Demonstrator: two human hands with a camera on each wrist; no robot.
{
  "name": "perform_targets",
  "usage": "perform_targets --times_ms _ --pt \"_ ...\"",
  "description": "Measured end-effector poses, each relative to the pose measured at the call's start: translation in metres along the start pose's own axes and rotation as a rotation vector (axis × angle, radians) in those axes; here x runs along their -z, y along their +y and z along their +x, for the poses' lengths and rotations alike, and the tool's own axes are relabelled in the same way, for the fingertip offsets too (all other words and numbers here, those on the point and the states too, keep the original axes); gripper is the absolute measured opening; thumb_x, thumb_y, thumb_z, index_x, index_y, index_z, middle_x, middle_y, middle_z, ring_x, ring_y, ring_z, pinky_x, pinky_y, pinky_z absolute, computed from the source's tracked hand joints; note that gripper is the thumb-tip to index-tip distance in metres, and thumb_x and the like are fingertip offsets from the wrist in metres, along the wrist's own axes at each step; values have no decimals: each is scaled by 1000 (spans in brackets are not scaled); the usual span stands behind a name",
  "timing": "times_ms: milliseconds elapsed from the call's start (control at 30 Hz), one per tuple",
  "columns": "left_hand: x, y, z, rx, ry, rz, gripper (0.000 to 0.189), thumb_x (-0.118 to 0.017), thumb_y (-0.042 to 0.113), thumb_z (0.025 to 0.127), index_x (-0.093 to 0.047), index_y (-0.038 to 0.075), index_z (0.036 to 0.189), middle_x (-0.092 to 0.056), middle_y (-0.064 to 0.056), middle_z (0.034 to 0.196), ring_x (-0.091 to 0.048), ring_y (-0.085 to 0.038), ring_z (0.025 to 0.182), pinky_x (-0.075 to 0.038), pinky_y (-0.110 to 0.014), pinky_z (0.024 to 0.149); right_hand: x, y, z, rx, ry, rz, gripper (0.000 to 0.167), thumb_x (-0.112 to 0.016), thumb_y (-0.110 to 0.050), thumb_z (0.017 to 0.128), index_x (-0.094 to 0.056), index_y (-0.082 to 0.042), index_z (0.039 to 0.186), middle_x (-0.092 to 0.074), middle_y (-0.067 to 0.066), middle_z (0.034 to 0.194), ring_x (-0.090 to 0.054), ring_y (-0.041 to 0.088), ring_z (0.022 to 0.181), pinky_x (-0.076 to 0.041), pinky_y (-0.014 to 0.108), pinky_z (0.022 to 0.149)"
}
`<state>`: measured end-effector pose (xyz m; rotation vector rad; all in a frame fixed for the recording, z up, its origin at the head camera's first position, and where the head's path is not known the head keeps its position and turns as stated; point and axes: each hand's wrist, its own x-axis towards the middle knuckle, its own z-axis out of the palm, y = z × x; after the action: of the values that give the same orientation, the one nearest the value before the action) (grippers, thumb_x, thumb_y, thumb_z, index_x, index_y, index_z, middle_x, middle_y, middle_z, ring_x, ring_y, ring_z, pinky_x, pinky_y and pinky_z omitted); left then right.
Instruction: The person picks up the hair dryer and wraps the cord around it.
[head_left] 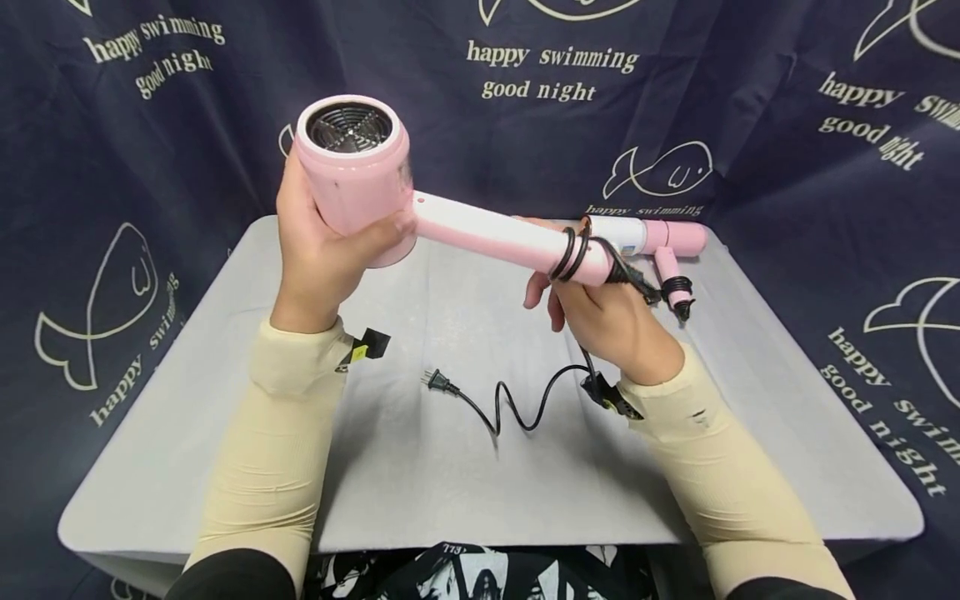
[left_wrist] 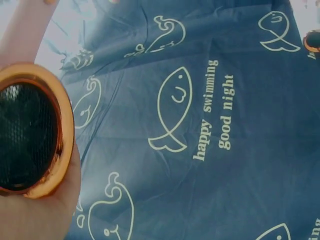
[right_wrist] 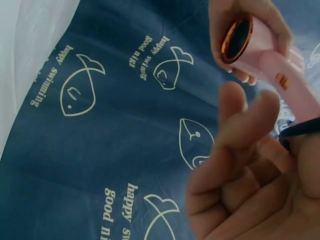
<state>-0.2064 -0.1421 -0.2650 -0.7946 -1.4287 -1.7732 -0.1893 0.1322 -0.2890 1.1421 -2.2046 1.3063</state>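
Note:
A pink hair dryer is held up over the table, its black round grille facing up in the head view and its handle slanting down to the right. My left hand grips the dryer's barrel, thumb across the front near the handle joint. In the left wrist view the dryer's orange-rimmed end shows. Black power cord loops around the handle's lower end. My right hand is beneath that end, its fingers curled and pinching the cord. From there the cord drops to the table, ending in a two-prong plug.
A second pink and white hair dryer lies at the table's back right, its cord wound on its handle. The white table is backed by a dark blue curtain with fish drawings.

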Motion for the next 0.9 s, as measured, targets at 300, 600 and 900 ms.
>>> perform_targets --times_ms 300,600,900 --pt "-13 7 -2 -46 67 130 73 -86 11 63 -58 -1 130 -67 -4 115 -63 -33 105 -53 -39 94 -7 12 -7 -251 -114 -149 30 -38 -34 112 -60 -14 107 -62 -4 60 -53 11 41 -47 29 44" --pt "3 3 2 -71 70 358 69 -87 15 69 -58 1 129 -66 0 118 -62 -24 110 -51 -33 96 2 0 -11 -172 -265 -257 21 -51 -30 109 -66 -19 119 -50 -11 56 -48 6 48 -44 26 54" --pt "14 9 7 35 53 407 67 -87 14 67 -62 10 129 -70 -3 118 -63 -21 109 -51 -30 93 16 -22 -15 -252 -230 17 18 -49 -14 109 -65 -13 118 -58 4 66 -61 16 56 -56 31 56"
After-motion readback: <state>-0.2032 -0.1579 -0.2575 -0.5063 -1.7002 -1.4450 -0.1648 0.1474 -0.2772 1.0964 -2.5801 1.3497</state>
